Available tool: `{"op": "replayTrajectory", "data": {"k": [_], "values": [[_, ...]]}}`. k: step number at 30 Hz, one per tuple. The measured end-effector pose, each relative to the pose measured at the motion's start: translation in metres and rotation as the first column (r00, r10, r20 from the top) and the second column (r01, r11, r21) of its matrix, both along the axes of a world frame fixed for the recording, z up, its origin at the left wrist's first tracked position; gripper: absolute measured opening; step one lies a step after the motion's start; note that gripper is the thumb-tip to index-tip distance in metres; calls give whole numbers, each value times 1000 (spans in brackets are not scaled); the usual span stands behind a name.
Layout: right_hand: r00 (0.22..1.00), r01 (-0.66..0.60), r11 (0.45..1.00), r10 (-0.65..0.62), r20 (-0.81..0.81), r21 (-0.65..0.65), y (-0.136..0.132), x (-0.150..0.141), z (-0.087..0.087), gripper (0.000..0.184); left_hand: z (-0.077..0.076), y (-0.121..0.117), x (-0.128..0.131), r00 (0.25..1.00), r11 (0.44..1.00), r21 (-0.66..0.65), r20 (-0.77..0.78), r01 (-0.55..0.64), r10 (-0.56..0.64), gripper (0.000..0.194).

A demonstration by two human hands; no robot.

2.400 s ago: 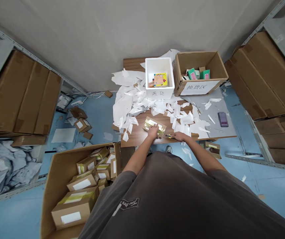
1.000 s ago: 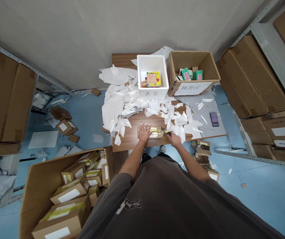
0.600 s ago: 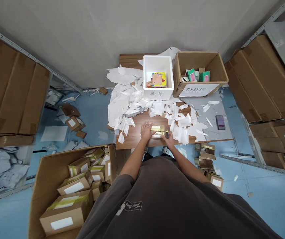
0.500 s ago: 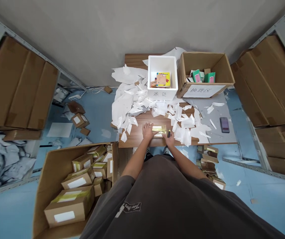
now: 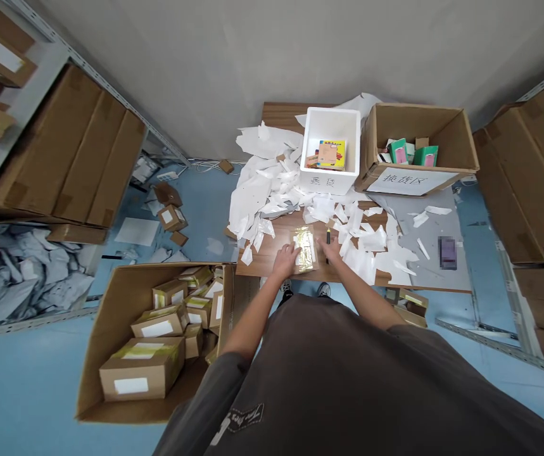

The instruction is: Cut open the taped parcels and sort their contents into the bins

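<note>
Nearest is the wearer's dark shirt [image 5: 323, 367], and left of the small taped parcel [image 5: 304, 249], on the near side, a large carton [image 5: 124, 291] holds labelled boxes [image 5: 141, 367]. The parcel lies flat on the wooden tabletop [image 5: 278, 231] near its front edge. It has just been swung from crosswise to end-on, so its long side now runs away from the body; this looks like repositioning rather than cutting. The left hand [image 5: 287, 259], fingers slightly spread, touches the parcel's left edge; how firmly it grips I cannot tell. Just right of the parcel, the right hand [image 5: 329, 248] is closed around a black-and-yellow cutter [image 5: 328, 236], whose blade is too small to make out. White scraps [image 5: 371, 239] lie right of the parcel and beyond it; farther beyond stand a white foam box [image 5: 347, 183] and an open brown carton [image 5: 442, 130].
</note>
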State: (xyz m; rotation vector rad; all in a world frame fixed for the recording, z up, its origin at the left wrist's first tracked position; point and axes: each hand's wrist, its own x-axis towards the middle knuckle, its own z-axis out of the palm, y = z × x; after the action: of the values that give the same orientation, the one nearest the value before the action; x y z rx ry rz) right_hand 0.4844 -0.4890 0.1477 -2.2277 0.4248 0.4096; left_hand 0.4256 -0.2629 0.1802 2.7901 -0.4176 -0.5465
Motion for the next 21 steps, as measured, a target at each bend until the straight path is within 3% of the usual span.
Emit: {"op": "replayTrajectory", "data": {"k": [3, 6, 9, 12, 16, 18, 21], "values": [[974, 179, 981, -168, -150, 67, -1, -52, -5, 71, -1, 5, 19, 955, 952, -85, -21, 294, -297, 52], [958, 236, 970, -221, -182, 65, 2, -75, -9, 71, -5, -1, 34, 935, 929, -123, -24, 348, -354, 40], [964, 230, 973, -224, -146, 24, -2, -61, -8, 69, -5, -13, 42, 948, 944, -122, -54, 307, -315, 39], [979, 172, 985, -170, -111, 6, -8, -20, -5, 75, -2, -27, 41, 974, 977, -40, -77, 208, -211, 43], [996, 76, 997, -76, -38, -1, -6, 34, -1, 76, -2, -48, 34, 1000, 998, 60, -21, -8, 9, 69], [998, 54, 999, -54, -23, -9, -5, 44, 2, 70, -5, -58, 33, 998, 996, 64, -6, -64, 65, 73], [998, 49, 999, -48, -32, 24, -15, 31, 9, 51, -9, -66, 33, 996, 996, 53, -50, -67, 70, 75]]}}
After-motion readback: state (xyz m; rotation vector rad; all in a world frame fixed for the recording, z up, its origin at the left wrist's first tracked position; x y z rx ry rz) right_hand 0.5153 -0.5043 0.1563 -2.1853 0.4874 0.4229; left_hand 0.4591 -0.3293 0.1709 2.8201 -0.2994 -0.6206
